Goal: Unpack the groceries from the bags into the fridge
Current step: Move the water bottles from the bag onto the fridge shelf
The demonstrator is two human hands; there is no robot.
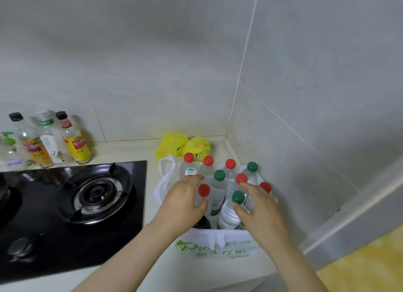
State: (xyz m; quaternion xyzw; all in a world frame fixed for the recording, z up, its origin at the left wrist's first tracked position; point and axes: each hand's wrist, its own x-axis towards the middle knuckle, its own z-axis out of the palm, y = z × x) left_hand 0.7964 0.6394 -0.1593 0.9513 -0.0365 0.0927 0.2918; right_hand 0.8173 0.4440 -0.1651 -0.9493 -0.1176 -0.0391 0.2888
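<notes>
A white bag with green print [220,240] stands on the counter in the wall corner, packed with several clear water bottles with red or green caps. My left hand [184,201] reaches in from the left. Its fingers and thumb curl round a red-capped bottle [204,190]. My right hand [260,209] comes in from the right and curls round the neck of a green-capped bottle [237,197] at the bag's front. Both bottles stand upright inside the bag. No fridge is in view.
A yellow plastic bag [172,144] lies behind the white bag against the tiled wall. A black gas hob [93,191] fills the counter to the left. Several condiment bottles [74,139] stand behind it. The tiled wall is close on the right.
</notes>
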